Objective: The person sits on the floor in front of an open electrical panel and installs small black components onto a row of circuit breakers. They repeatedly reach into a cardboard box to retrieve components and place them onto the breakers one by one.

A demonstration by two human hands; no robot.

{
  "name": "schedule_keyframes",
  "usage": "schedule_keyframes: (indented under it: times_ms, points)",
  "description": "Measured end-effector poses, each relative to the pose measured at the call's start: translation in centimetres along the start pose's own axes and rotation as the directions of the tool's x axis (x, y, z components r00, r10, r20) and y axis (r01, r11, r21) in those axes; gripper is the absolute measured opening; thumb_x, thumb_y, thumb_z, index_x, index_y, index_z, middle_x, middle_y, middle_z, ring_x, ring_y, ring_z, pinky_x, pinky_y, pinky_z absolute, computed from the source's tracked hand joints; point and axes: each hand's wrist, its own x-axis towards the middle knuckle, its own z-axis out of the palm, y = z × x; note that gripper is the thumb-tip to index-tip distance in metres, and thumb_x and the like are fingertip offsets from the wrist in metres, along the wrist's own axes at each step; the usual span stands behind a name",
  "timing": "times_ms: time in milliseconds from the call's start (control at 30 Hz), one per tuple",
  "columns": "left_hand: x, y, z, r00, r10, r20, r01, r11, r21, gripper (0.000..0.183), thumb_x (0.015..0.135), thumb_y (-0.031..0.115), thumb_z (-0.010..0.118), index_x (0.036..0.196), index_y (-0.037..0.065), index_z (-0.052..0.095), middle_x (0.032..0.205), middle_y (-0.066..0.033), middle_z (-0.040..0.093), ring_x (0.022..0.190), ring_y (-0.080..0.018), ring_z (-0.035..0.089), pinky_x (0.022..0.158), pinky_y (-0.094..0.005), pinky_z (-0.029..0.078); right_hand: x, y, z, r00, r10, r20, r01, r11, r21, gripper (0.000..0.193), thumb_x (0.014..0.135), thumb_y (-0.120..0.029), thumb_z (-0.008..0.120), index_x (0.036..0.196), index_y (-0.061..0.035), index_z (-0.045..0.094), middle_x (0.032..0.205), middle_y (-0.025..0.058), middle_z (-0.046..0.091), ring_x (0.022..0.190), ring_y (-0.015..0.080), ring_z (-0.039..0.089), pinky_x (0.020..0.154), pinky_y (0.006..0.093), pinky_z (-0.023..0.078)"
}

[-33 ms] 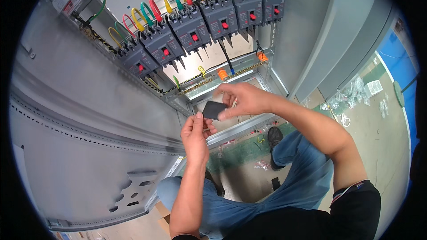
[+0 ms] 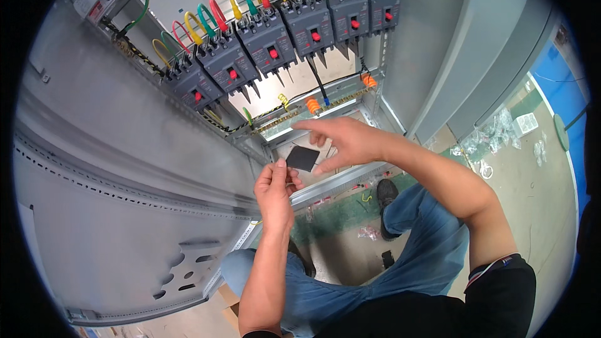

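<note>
My left hand (image 2: 273,181) pinches one corner of a small, thin, black rectangular piece (image 2: 303,158) between thumb and fingers. The flat face of the piece is turned up. Just to its right hovers my right hand (image 2: 347,141), its index finger stretched out and the thumb apart, with nothing in its grip. Both hands are at the lower front of a grey metal cabinet, below a row of dark grey circuit breakers (image 2: 272,44) with red toggles.
Red, yellow and green wires rise from the breakers. Below them runs a busbar (image 2: 347,97) with orange insulators (image 2: 313,106). A cabinet door (image 2: 119,238) stands at left. Plastic bags (image 2: 498,131) and scraps lie on the floor at right; a black object (image 2: 387,258) lies between my legs.
My right hand has let go of the black piece and its fingers have spread. The piece now shows more of its flat face; my left hand has hardly moved.
</note>
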Motion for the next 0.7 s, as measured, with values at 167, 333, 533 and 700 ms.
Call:
schedule_keyframes:
  times_ms: [167,333,533,700]
  points:
    - [0.1,-0.9,1.1,0.993,-0.020,0.115,0.015,0.999,0.045,0.027,0.108,0.025,0.063,0.092,0.004,0.064,0.081,-0.0042,0.064,0.066,-0.0120,0.059,0.061,-0.0272,0.049,-1.1,0.5,1.9,0.993,-0.081,0.084,0.104,0.936,-0.337,0.063,0.086,-0.019,0.073,0.146,-0.0121,0.056,0.109,0.0180,0.070,0.099,0.0421,0.069,0.086,0.0518,0.055]
    - [-0.7,-0.2,2.3,0.994,-0.062,0.090,0.056,0.996,0.070,0.033,0.109,0.031,0.060,0.118,0.000,0.066,0.084,-0.0034,0.064,0.067,-0.0115,0.058,0.062,-0.0276,0.050,0.1,5.8,-0.9,0.914,0.107,-0.392,-0.160,0.982,-0.104,0.034,0.103,-0.030,0.060,0.125,-0.0049,0.069,0.106,0.0221,0.073,0.101,0.0426,0.070,0.086,0.0485,0.056]
    - [-0.9,-0.9,2.1,0.991,-0.061,0.122,0.043,0.988,0.146,0.031,0.108,0.027,0.062,0.122,-0.001,0.065,0.085,-0.0053,0.064,0.068,-0.0129,0.058,0.062,-0.0290,0.052,-0.4,13.0,-10.7,0.469,0.263,-0.843,-0.218,0.960,0.178,0.036,0.100,-0.033,0.065,0.113,-0.0009,0.072,0.089,0.0180,0.073,0.080,0.0290,0.068,0.076,0.0408,0.053]
    - [-0.8,-1.2,1.8,0.989,-0.077,0.122,0.060,0.989,0.138,0.027,0.106,0.026,0.065,0.118,0.001,0.067,0.085,-0.0043,0.066,0.068,-0.0126,0.060,0.063,-0.0288,0.052,-0.3,14.2,-11.6,0.487,0.228,-0.843,-0.298,0.951,0.085,0.035,0.102,-0.035,0.065,0.113,-0.0023,0.072,0.090,0.0112,0.072,0.083,0.0196,0.064,0.079,0.0360,0.052]
